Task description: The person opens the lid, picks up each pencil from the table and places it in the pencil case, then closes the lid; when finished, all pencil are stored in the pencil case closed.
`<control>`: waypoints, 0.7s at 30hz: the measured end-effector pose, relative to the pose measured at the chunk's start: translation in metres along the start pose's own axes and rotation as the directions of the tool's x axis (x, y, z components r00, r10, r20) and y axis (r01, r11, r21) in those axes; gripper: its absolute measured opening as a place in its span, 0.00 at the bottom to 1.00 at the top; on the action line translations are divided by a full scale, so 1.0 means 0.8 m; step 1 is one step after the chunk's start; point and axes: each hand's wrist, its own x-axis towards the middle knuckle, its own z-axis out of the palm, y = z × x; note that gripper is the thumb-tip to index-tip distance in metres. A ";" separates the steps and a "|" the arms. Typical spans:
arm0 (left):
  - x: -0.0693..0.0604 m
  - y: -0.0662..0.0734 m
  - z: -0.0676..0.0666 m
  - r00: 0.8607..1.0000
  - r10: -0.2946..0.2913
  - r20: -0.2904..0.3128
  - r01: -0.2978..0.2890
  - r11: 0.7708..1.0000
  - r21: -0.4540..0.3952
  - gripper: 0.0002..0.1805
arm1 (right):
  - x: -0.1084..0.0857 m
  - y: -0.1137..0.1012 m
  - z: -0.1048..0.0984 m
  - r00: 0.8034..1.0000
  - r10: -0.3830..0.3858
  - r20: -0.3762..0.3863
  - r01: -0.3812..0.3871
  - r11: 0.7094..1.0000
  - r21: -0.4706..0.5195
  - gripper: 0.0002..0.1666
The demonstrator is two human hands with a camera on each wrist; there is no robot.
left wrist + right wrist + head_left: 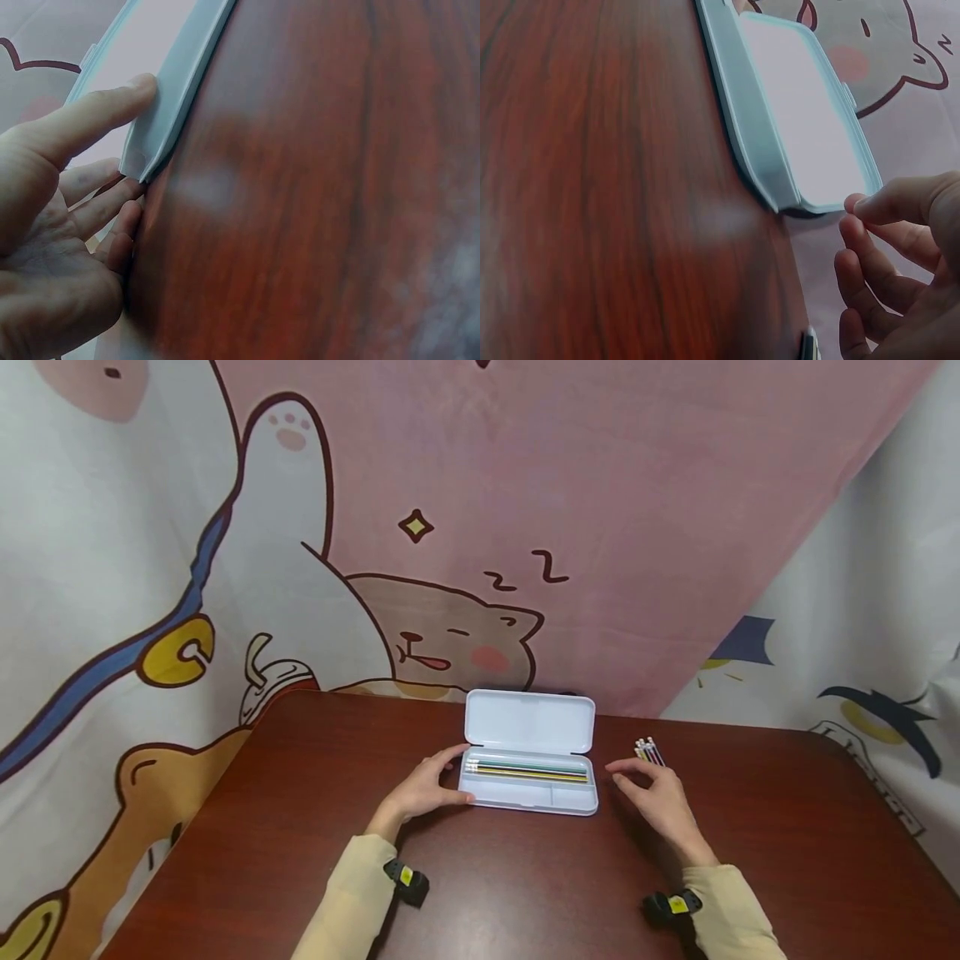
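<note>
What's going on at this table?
A person's left hand grips the left end of an open white pencil case on a dark reddish table. Several pencils lie in its rear compartment, and the lid is up. The right hand, holding nothing, hovers off the case's right end, near a separate bunch of pencils.

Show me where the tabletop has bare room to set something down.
Bare tabletop lies in front of the open case, left of the left hand and right of the right hand. Crowded: the gap between case and loose pencils, where the right hand is.
</note>
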 end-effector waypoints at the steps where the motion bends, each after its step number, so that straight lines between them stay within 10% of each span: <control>1: 0.000 0.000 0.000 1.000 0.002 0.000 -0.002 1.000 -0.002 0.46 | -0.001 0.001 -0.003 1.000 0.005 -0.001 -0.005 1.000 -0.005 0.09; 21: -0.001 -0.001 -0.001 1.000 0.010 0.007 -0.010 1.000 0.011 0.46 | -0.027 0.040 -0.052 0.998 0.041 -0.056 -0.043 0.998 -0.035 0.11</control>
